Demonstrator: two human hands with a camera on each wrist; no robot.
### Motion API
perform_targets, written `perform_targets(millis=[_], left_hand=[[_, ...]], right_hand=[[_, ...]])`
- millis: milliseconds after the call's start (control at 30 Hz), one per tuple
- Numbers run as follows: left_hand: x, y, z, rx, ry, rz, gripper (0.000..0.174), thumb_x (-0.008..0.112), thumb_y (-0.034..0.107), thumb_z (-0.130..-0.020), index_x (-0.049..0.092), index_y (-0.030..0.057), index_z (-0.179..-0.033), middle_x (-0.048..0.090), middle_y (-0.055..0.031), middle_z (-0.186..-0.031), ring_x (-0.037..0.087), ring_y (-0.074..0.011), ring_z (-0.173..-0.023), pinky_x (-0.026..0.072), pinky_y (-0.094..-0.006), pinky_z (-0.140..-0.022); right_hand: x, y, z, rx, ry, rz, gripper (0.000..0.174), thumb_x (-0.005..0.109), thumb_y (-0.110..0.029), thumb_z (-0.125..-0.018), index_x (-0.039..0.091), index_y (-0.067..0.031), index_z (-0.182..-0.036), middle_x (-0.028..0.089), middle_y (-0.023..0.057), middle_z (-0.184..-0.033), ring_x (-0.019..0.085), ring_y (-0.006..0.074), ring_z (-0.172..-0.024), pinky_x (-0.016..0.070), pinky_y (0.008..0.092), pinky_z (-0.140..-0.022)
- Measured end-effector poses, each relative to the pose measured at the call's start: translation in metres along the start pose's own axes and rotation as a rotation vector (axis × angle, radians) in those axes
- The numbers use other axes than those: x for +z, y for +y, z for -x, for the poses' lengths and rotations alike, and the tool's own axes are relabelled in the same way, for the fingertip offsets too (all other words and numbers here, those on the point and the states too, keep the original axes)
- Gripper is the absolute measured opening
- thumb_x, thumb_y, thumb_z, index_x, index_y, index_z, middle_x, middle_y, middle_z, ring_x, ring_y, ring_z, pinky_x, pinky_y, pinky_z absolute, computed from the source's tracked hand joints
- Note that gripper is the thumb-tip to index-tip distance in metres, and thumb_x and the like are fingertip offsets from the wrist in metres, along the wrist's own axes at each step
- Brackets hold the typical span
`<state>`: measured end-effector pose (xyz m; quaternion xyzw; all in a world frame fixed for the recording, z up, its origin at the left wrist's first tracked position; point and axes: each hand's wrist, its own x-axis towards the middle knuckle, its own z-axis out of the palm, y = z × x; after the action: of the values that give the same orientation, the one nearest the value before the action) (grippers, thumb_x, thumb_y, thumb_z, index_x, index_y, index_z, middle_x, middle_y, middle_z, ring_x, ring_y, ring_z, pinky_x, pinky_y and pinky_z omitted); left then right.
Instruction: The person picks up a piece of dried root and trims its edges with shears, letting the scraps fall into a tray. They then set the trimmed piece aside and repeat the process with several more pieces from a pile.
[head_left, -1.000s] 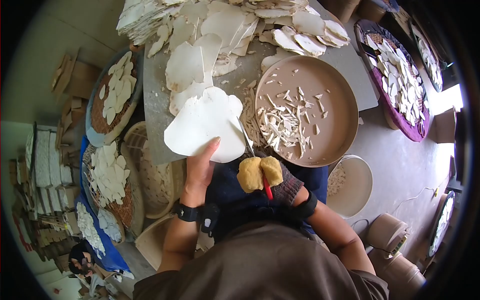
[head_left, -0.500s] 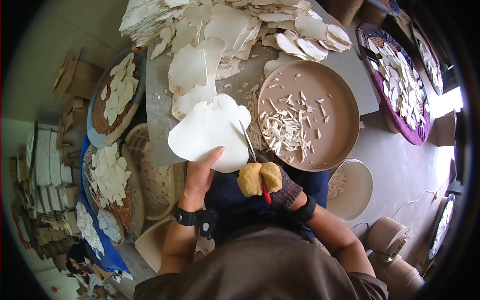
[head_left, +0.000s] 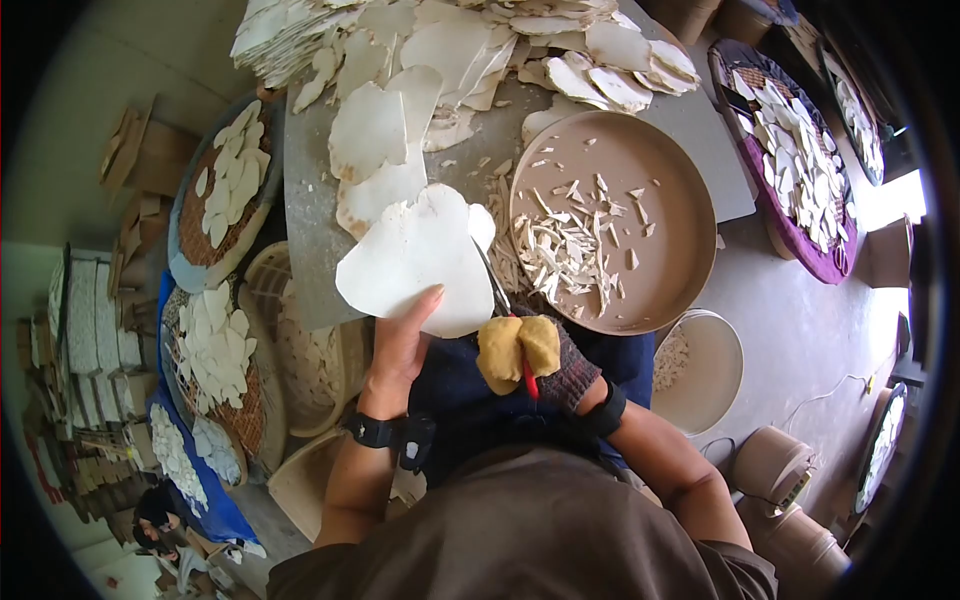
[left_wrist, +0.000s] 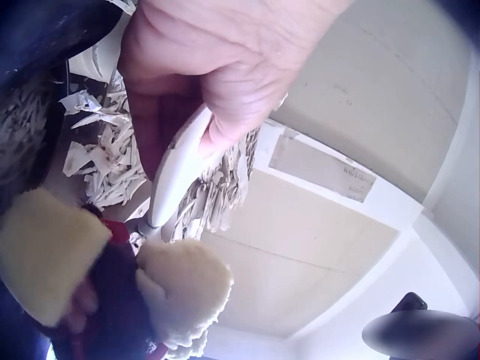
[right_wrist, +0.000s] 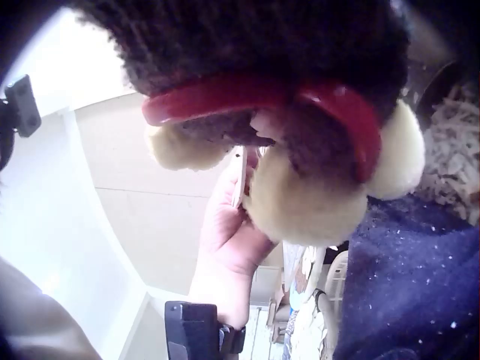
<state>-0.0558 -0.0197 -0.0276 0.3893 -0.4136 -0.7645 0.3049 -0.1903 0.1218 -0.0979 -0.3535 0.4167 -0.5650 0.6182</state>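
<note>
My bare left hand (head_left: 402,345) pinches a broad, thin white slice (head_left: 410,260) by its near edge, thumb on top. In the left wrist view the slice (left_wrist: 178,169) shows edge-on between thumb and fingers. My right hand (head_left: 565,370), in a dark knitted glove, grips red-handled scissors (head_left: 530,378) wrapped in yellow foam pads (head_left: 500,352). Their blades (head_left: 487,262) lie along the slice's right edge, with a rounded lobe (head_left: 482,228) of it beyond them. The right wrist view shows the gloved fingers within the red handle loops (right_wrist: 349,120).
A round brown tray (head_left: 690,260) with white trimmings stands right of the slice on the grey table (head_left: 310,230). More slices (head_left: 370,130) are piled at the back. A white bucket (head_left: 720,375) is at lower right, baskets (head_left: 350,390) at left.
The slice has shifted slightly right and toward me since the first frame. The scissor blades, spread apart half a second ago, now lie closer along its right edge, and the lobe there looks more separate.
</note>
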Motion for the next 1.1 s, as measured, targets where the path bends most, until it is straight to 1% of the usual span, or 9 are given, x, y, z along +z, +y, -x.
perform_targets(millis=[100,200,300,333,500,567,633,867,1100], left_hand=[[-0.002,-0.002,0.002,-0.017,0.0,0.039,0.051,0.061,0.004,-0.08,0.041,0.0001,-0.127,0.052,-0.0098,-0.117,0.053,-0.0208,-0.106,0.045,-0.0367,-0.09],[-0.015,0.006,0.004,-0.105,-0.087,0.2,0.052,0.058,0.002,-0.08,0.039,0.0015,-0.129,0.051,-0.0113,-0.122,0.051,-0.0253,-0.112,0.0439,-0.0409,-0.093],[-0.039,0.017,-0.001,-0.143,-0.169,0.324,0.05,0.055,0.0,-0.08,0.04,0.0016,-0.128,0.051,-0.0119,-0.123,0.05,-0.0266,-0.114,0.0421,-0.0414,-0.096],[-0.043,0.021,-0.004,-0.091,-0.149,0.293,0.049,0.054,-0.002,-0.08,0.041,0.0014,-0.127,0.051,-0.0121,-0.123,0.05,-0.0263,-0.114,0.0415,-0.0403,-0.096],[-0.073,0.035,-0.036,0.236,-0.072,0.074,0.043,0.053,-0.004,-0.081,0.047,0.0007,-0.123,0.051,-0.0139,-0.123,0.05,-0.0257,-0.114,0.0402,-0.0406,-0.098],[-0.085,0.044,-0.053,0.285,-0.273,-0.058,0.014,0.059,-0.003,-0.077,0.066,0.003,-0.088,0.044,-0.0154,-0.132,0.047,-0.0253,-0.118,0.0407,-0.0382,-0.099],[-0.083,0.048,-0.058,0.427,-0.264,-0.228,0.008,0.062,-0.001,-0.073,0.066,0.0033,-0.078,0.041,-0.0142,-0.135,0.046,-0.0251,-0.119,0.0419,-0.0383,-0.098],[-0.056,0.069,-0.049,0.547,-0.289,-0.459,0.007,0.066,0.0,-0.071,0.063,0.0064,-0.072,0.04,-0.0136,-0.136,0.045,-0.0279,-0.12,0.0419,-0.0393,-0.098],[-0.061,0.07,-0.056,0.569,-0.319,-0.51,0.008,0.068,0.001,-0.068,0.063,0.0058,-0.072,0.041,-0.0144,-0.136,0.046,-0.0284,-0.12,0.0411,-0.0392,-0.098]], right_hand=[[0.005,-0.005,0.0,-0.054,0.043,-0.069,0.027,0.048,-0.014,-0.092,0.054,0.0028,-0.112,0.06,0.0106,-0.109,0.058,0.0177,-0.1,0.0468,0.0307,-0.088],[0.0,0.002,-0.001,-0.019,-0.095,-0.701,0.025,0.05,-0.011,-0.091,0.054,0.0022,-0.112,0.06,0.0093,-0.107,0.058,0.016,-0.098,0.0465,0.0295,-0.088],[-0.012,0.0,0.011,0.01,-0.058,0.151,0.025,0.054,-0.008,-0.089,0.055,0.0013,-0.112,0.06,0.0077,-0.107,0.058,0.0142,-0.097,0.0461,0.0286,-0.088],[-0.013,0.001,0.014,0.118,-0.085,-0.319,0.027,0.057,-0.007,-0.087,0.055,0.0009,-0.112,0.06,0.0067,-0.108,0.057,0.0132,-0.097,0.0458,0.0284,-0.088],[-0.011,0.02,0.021,0.108,-0.114,-0.517,0.029,0.054,-0.005,-0.088,0.051,0.0019,-0.116,0.056,0.0074,-0.114,0.055,0.0135,-0.103,0.0437,0.0291,-0.093],[-0.01,0.017,0.017,0.082,-0.159,-0.464,0.031,0.052,-0.005,-0.088,0.049,0.0013,-0.119,0.054,0.0077,-0.118,0.053,0.0137,-0.106,0.0423,0.0298,-0.095],[-0.008,0.009,0.011,0.06,-0.212,-0.425,0.033,0.051,-0.005,-0.089,0.046,0.0006,-0.121,0.051,0.0077,-0.121,0.051,0.0143,-0.11,0.0403,0.0303,-0.098],[-0.007,-0.015,0.0,-0.077,-0.301,0.157,0.032,0.048,-0.01,-0.092,0.046,-0.0023,-0.123,0.051,0.0093,-0.124,0.049,0.0194,-0.114,0.0353,0.0301,-0.103],[-0.003,-0.015,-0.007,0.116,-0.175,-0.677,0.025,0.054,-0.013,-0.09,0.055,0.0004,-0.111,0.06,0.0095,-0.109,0.058,0.0174,-0.1,0.0458,0.0299,-0.091]])
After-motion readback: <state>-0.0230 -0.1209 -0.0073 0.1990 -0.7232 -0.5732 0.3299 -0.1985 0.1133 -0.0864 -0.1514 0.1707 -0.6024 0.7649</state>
